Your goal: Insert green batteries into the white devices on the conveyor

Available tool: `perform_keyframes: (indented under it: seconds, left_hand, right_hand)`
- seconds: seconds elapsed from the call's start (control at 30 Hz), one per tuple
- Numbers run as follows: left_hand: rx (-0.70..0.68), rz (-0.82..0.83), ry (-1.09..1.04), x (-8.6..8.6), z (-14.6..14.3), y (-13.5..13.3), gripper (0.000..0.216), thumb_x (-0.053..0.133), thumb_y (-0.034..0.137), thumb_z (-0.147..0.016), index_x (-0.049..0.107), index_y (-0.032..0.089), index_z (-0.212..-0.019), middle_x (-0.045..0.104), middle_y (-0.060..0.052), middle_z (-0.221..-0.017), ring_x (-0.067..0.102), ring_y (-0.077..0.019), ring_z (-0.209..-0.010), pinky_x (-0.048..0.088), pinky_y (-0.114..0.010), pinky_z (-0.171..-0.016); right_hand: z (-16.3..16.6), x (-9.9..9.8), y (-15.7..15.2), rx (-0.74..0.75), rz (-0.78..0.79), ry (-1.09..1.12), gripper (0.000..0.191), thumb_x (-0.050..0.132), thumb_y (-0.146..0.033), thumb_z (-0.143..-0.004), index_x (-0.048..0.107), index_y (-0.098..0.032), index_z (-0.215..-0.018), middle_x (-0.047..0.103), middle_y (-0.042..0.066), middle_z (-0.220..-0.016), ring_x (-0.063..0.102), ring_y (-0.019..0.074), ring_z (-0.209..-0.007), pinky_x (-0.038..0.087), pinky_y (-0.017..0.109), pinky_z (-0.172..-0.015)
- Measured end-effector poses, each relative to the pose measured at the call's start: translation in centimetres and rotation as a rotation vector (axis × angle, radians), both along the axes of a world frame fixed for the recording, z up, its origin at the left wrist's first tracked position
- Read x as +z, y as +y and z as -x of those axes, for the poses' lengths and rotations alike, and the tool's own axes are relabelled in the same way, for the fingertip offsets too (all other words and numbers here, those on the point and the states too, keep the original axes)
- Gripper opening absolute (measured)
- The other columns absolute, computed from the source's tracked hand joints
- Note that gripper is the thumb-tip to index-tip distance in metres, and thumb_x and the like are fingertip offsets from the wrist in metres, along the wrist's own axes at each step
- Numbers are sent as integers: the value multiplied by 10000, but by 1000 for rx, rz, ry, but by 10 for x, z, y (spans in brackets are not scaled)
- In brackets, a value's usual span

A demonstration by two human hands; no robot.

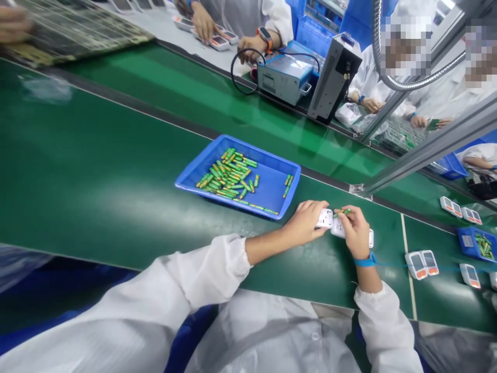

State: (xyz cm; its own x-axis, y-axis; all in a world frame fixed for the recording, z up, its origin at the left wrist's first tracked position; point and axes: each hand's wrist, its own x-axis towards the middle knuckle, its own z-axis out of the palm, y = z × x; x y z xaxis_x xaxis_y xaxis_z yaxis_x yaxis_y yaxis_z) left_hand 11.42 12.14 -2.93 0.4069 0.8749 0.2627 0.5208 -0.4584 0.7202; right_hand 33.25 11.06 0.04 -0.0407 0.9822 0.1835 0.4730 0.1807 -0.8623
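My left hand (303, 223) grips a small white device (325, 218) on the green conveyor belt (97, 197). Right beside it, my right hand (355, 232) pinches a green battery (343, 211) over a second white device (338, 228) and rests on that device. A blue strap circles my right wrist. Just beyond my hands lies a blue tray (279, 181) with several green batteries (227, 175) piled in its left half.
Several white-and-orange devices (422, 263) lie on the belt to the right, near a smaller blue tray of batteries (477, 243). Across the belt stand a blue instrument box (285, 77) and grey unit (334, 77). Other people in white coats work opposite.
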Motion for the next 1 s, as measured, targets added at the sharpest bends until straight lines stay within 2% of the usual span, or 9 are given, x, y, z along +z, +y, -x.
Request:
perform_keyframes:
  seconds: [0.17,0.33,0.53,0.63,0.83,1.0]
  left_hand:
    - [4,2,-7,0,0,0,638,823,264,-898,518,180,-1453,671,-157,-1431,609,-376,-1351,474,-523,-1155]
    - [10,16,-28,-2,0,0,534,826,272,-901,564,202,-1360,697,-131,-1350,637,-355,-1295,493,-512,-1120]
    - [34,27,-53,-3,1,-2,517,849,289,-911,561,207,-1333,700,-129,-1348,649,-345,-1295,506,-502,-1124]
    - [35,35,-64,-3,2,-3,503,849,279,-916,556,212,-1319,704,-121,-1339,657,-334,-1292,512,-491,-1122]
    - [28,37,-67,-3,2,-3,479,847,271,-917,548,224,-1288,707,-111,-1354,665,-324,-1288,514,-490,-1129]
    - [28,26,-54,-5,3,-3,479,833,276,-919,544,227,-1299,706,-116,-1367,661,-327,-1307,507,-504,-1144]
  right_hand:
    - [5,-4,-5,36,-132,-231,168,710,-404,-1067,733,-255,-1142,853,92,-1156,828,274,-1014,640,400,-909]
    - [1,-9,-16,104,-271,-345,108,691,-327,-1086,769,-270,-1134,836,98,-1163,799,288,-1119,649,443,-969]
    - [-3,-18,-24,160,-372,-463,237,673,-267,-1093,804,-295,-1288,835,96,-1252,781,301,-1202,654,496,-1016]
    - [-4,-21,-22,200,-370,-484,286,668,-244,-1095,796,-301,-1344,843,83,-1270,757,308,-1262,644,511,-1040]
    - [-9,-20,-18,291,-325,-534,419,630,-225,-1109,721,-304,-1510,784,69,-1453,686,313,-1377,598,537,-1137]
    - [-6,-16,-18,291,-257,-510,394,612,-284,-1123,734,-312,-1497,778,64,-1465,672,326,-1390,575,574,-1172]
